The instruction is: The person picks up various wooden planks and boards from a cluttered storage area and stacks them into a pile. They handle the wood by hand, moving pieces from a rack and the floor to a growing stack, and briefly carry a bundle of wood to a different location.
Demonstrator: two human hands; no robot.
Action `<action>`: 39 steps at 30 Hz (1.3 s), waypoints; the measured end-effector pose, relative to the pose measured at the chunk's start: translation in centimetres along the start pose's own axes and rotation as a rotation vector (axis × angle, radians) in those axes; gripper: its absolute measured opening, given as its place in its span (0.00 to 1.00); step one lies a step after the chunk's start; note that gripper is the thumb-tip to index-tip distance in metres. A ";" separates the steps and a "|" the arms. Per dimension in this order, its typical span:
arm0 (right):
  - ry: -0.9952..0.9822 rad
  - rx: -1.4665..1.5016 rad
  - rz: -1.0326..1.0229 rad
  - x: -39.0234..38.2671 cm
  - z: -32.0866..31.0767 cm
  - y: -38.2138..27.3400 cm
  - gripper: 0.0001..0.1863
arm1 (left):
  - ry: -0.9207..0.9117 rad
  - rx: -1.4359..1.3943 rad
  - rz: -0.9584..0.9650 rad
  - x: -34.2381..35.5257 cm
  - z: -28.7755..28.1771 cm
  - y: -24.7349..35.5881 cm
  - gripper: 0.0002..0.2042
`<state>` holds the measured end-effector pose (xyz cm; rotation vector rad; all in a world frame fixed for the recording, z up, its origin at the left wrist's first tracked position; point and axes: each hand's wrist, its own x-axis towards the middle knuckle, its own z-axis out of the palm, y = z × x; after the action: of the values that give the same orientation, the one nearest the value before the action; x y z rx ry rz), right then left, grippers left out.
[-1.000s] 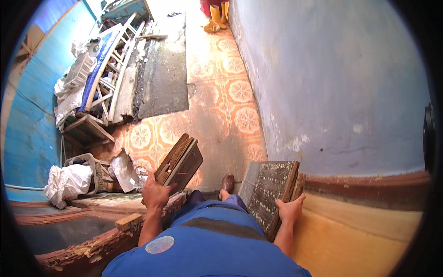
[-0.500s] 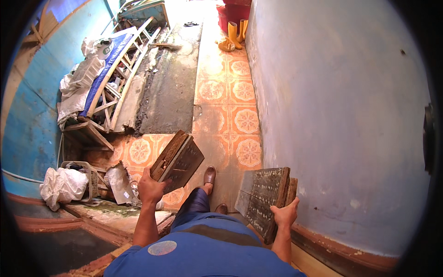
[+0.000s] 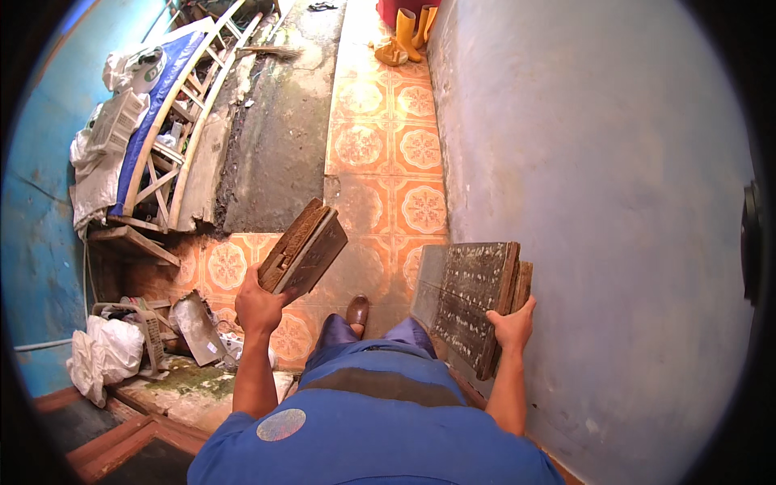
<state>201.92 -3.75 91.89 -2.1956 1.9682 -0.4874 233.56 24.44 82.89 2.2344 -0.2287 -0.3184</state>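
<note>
My left hand [image 3: 259, 305] is closed round the near end of a small stack of worn wooden boards [image 3: 317, 255], held tilted above the tiled floor. The stack shows a rough brown edge and a dark, flat face. On the other side, my right hand [image 3: 512, 325] grips the outer edge of a second stack of dark wooden boards [image 3: 473, 293]. White chalk-like marks run in rows over its broad face, which is turned toward my left. Both stacks are apart from each other, one on each side of my body. The fingers behind the boards are partly hidden.
Close on my right runs a grey wall [image 3: 590, 202]. Along the left lean a wooden ladder-like frame [image 3: 179, 149] and a plastic crate [image 3: 120, 121]. A white sack [image 3: 105, 356] lies near left. Yellow boots [image 3: 406, 34] stand far ahead on orange tiles [image 3: 420, 149].
I have stepped forward along the passage, so the boots and frame appear nearer. The right-hand boards have risen in view, and the left-hand stack has shifted slightly up and left.
</note>
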 end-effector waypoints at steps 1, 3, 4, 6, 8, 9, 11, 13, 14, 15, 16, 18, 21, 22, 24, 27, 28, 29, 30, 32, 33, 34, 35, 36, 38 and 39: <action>-0.007 0.004 0.004 0.9 0.6 -0.8 0.49 | 0.018 0.025 0.003 0.7 -0.1 0.7 0.31; -0.011 -0.006 -0.001 3.0 1.3 -2.2 0.49 | 0.040 0.052 -0.005 1.9 -0.1 2.2 0.30; -0.004 -0.011 -0.006 4.0 1.7 -2.7 0.49 | 0.048 0.055 -0.007 2.5 -0.1 2.8 0.30; -0.010 -0.018 -0.015 7.1 2.6 -3.7 0.49 | 0.065 0.073 -0.020 3.7 0.6 4.6 0.30; -0.022 -0.034 -0.022 10.5 3.3 -4.5 0.49 | 0.080 0.083 -0.009 5.0 1.3 6.3 0.30; -0.010 -0.038 -0.044 11.8 4.1 -4.9 0.49 | 0.089 0.079 -0.005 5.7 1.5 7.0 0.30; -0.049 -0.014 -0.036 13.7 5.1 -5.9 0.49 | 0.152 0.118 -0.009 6.5 1.5 8.5 0.31; -0.113 0.003 -0.004 15.1 5.4 -7.2 0.49 | 0.154 0.129 -0.037 7.6 1.0 10.3 0.31; -0.088 0.009 -0.018 15.9 6.0 -7.7 0.49 | 0.174 0.133 -0.005 8.3 0.9 11.0 0.31; -0.078 -0.016 -0.013 16.7 4.7 -8.5 0.49 | 0.145 0.105 -0.006 9.0 0.2 12.0 0.31; -0.057 -0.039 -0.018 17.1 4.8 -9.0 0.49 | 0.130 0.105 -0.016 9.7 -0.6 12.5 0.31; -0.096 -0.022 -0.046 18.1 4.3 -11.1 0.48 | 0.126 0.085 0.002 11.2 -2.0 13.9 0.31; -0.130 -0.031 -0.067 19.8 4.0 -13.7 0.48 | 0.129 0.078 -0.010 13.0 -2.7 15.5 0.31; -0.136 -0.045 -0.058 20.5 3.7 -14.2 0.48 | 0.113 0.044 -0.006 13.7 -2.8 15.9 0.31; -0.140 -0.050 -0.045 21.4 4.1 -15.1 0.48 | 0.090 0.010 0.014 15.2 -3.0 16.6 0.31; -0.095 -0.042 -0.057 22.4 4.9 -16.3 0.48 | 0.067 0.014 0.059 18.0 -2.8 17.8 0.31; -0.067 -0.050 -0.072 22.7 5.3 -16.7 0.48 | 0.058 0.028 0.072 19.1 -2.4 18.3 0.30; -0.047 -0.078 -0.068 23.0 5.4 -17.1 0.48 | 0.023 0.024 0.066 20.3 -2.0 18.9 0.30; -0.034 -0.084 -0.076 23.2 5.8 -17.6 0.49 | 0.017 0.050 0.107 21.6 -1.6 19.6 0.30; -0.017 -0.120 -0.069 23.7 6.5 -18.4 0.50 | -0.035 0.078 0.157 24.4 -0.5 21.2 0.30; -0.025 -0.135 -0.043 24.1 6.8 -18.6 0.50 | -0.076 0.104 0.166 25.9 0.5 22.3 0.30; -0.017 -0.154 -0.034 24.3 7.2 -18.7 0.51 | -0.094 0.152 0.188 27.2 1.2 23.3 0.30; -0.033 -0.193 -0.003 24.7 7.6 -18.6 0.52 | -0.118 0.187 0.212 28.5 2.1 24.4 0.30; 0.026 -0.191 -0.047 25.5 8.1 -18.4 0.53 | -0.143 0.225 0.242 30.0 3.7 25.9 0.30; 0.051 -0.237 -0.044 26.6 8.9 -17.8 0.54 | -0.203 0.197 0.368 32.8 6.3 28.5 0.30; 0.015 -0.207 -0.058 27.8 9.2 -17.3 0.54 | -0.235 0.211 0.436 34.4 8.4 30.3 0.30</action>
<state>223.60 -29.97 92.76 -2.3834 2.0509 -0.3207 262.06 -9.98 96.23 2.2739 -0.8949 -0.3281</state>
